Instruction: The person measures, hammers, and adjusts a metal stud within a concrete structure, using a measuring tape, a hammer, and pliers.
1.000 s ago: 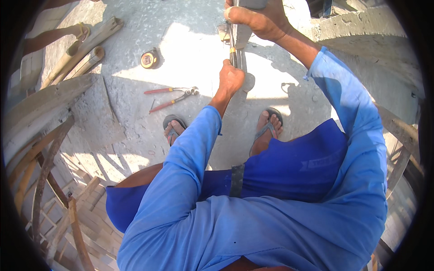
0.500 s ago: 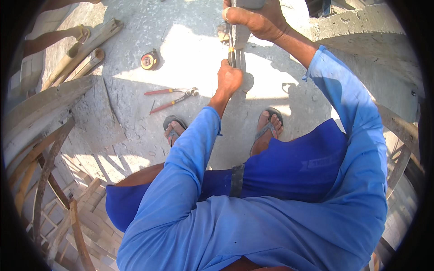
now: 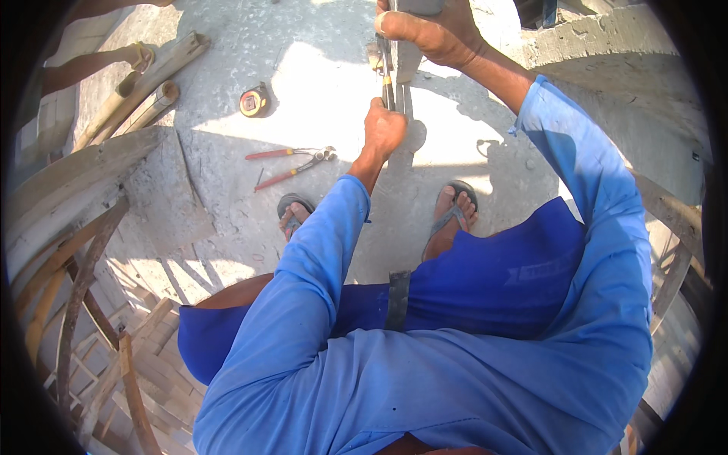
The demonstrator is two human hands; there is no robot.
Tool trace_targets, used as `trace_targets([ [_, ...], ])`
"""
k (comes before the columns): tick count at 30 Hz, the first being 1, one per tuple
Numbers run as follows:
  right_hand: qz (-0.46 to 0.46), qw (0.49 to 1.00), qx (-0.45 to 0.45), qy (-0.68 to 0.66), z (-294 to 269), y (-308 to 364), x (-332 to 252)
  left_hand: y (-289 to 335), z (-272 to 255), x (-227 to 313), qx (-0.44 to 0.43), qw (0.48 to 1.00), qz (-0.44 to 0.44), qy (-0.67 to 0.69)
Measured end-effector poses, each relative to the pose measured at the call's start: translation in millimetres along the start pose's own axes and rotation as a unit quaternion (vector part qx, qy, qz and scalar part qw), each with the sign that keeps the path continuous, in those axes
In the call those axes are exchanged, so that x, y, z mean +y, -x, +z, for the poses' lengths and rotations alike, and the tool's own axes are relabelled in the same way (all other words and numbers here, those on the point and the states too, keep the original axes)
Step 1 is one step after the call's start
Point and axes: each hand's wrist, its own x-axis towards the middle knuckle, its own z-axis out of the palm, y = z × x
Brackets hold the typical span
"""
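My left hand (image 3: 385, 129) is closed around the lower end of a thin dark rod-like tool with a yellow band (image 3: 387, 80). That tool runs up toward my right hand (image 3: 440, 38), which is closed at the top edge, its thumb stretched leftward over the tool's upper part. Under the right hand's fingers is a grey, block-like piece (image 3: 421, 7), cut off by the frame, so its kind is unclear. A flat grey strip (image 3: 408, 62) shows just below it, beside the tool. Pincers with red handles (image 3: 292, 167) lie spread on the concrete floor, left of my left hand.
A tape measure (image 3: 254, 101) lies on the concrete floor (image 3: 227, 45). Wooden poles (image 3: 152, 83) rest at the upper left, near another person's arm (image 3: 91, 67). A curved concrete edge (image 3: 607, 38) rises at right. Timber framing (image 3: 91, 280) stands at lower left, beyond a ledge.
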Motion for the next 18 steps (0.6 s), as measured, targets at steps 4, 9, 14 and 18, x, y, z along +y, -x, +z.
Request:
trace_targets([
  [4,-0.003,1.000,0.000,0.002,-1,-2,-1,1,5,3,-0.005,1.000,0.013,-0.016],
  [9,-0.004,1.000,0.000,0.002,0,-3,-4,1,4,1,0.004,1.000,0.004,-0.001],
  [14,-0.002,1.000,0.006,0.002,-5,2,-4,0,-27,26,0.000,0.991,0.045,-0.127],
  [18,-0.020,1.000,0.017,0.009,-17,2,-14,-32,-108,78,0.013,0.939,0.088,-0.333],
])
